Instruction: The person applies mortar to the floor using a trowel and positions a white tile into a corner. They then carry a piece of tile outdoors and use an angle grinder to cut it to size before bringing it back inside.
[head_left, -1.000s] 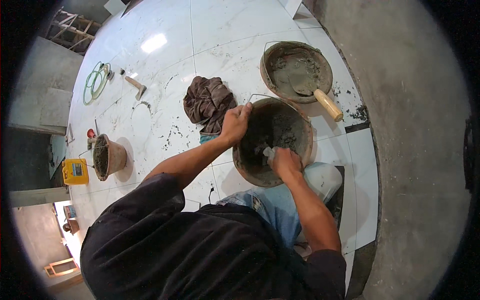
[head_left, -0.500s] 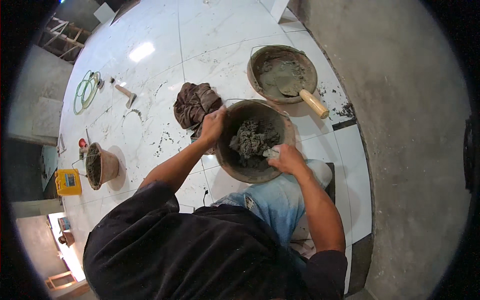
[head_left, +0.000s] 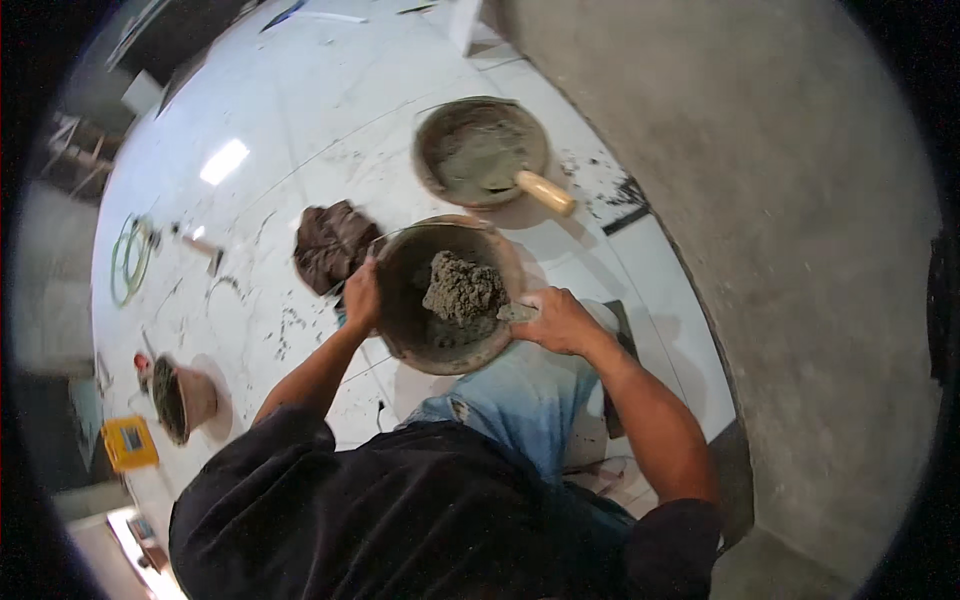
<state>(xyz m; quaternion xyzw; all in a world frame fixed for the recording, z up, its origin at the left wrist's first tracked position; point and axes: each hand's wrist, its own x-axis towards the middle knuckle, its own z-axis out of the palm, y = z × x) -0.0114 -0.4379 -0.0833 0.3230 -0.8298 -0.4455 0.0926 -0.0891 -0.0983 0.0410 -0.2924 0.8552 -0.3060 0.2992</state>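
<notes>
A round bucket (head_left: 505,255) of wet grey mortar stands tilted in front of me. My left hand (head_left: 362,295) is closed on its left rim. In my right hand (head_left: 560,320), at the bucket's right side, is a mortar-caked trowel (head_left: 517,312). Its blade is hidden under a thick lump of mortar (head_left: 463,287) over the bucket's middle. Just beyond stands a second, wide bucket (head_left: 425,178) with smoother mortar, and a wooden-handled trowel (head_left: 546,192) rests in it. Next to my left hand lies a crumpled brown cloth (head_left: 333,245).
White floor tiles (head_left: 300,130) carry mortar crumbs. At the left are a hammer (head_left: 203,248), a coiled green hose (head_left: 128,262), a smaller mortar bucket (head_left: 190,398) and a yellow container (head_left: 130,443). A grey wall (head_left: 800,250) rises on the right.
The mortar lump on the trowel looks larger and more gathered, apart from the bucket's bottom. My left hand remains at the rim. The whole view has shifted, moving the buckets leftward in it.
</notes>
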